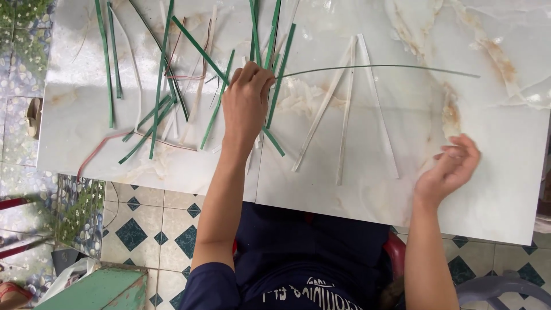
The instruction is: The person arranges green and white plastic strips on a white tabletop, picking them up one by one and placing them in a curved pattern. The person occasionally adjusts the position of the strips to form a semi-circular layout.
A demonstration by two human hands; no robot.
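My left hand [247, 100] is closed on one end of a long thin green strip [379, 67] that arcs to the right above the white marble table [493, 189]. My right hand [450, 169] hovers over the table's right part, fingers loosely curled and apart, holding nothing. Three pale white strips [344, 115] lie fanned out between my hands. A heap of green strips [160, 97] mixed with whitish ones lies to the left of my left hand.
A thin reddish strip [94, 152] curls near the table's front left edge. Below the table are patterned floor tiles [143, 229], a green wooden box [97, 290] at lower left and a red chair edge [396, 250].
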